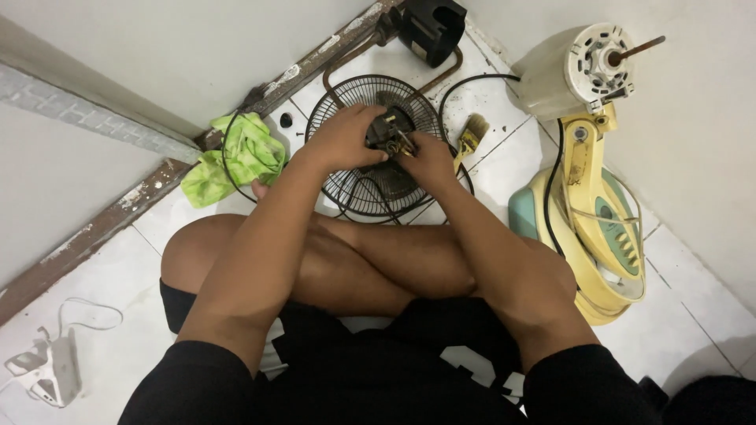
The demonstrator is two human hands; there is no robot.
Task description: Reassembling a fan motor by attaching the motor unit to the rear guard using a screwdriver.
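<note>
Here you sit cross-legged on the tiled floor (pixel 118 315), and both your hands meet over a round black fan grille (pixel 370 189) that lies flat in front of your knees. Your left hand (pixel 342 140) has its fingers curled around a small dark part (pixel 387 132), holding it from the left side. Your right hand (pixel 429 160) touches the same part from the right, the fingers pinched close at a small yellowish piece on it; what exactly they grip is too small to tell. The part is between your two hands, just above the middle of the grille.

Just to the right of your right fingers a small paintbrush (pixel 471 134) lies on the floor. Further right lies a yellow fan stand (pixel 598 228) with its pale motor (pixel 583 71). To the left of your left fingers is a green cloth (pixel 236 157). Beyond your fingers, near the wall, sits a black motor housing (pixel 429 27). Well apart, near your left knee, lies a white power strip (pixel 47 370).
</note>
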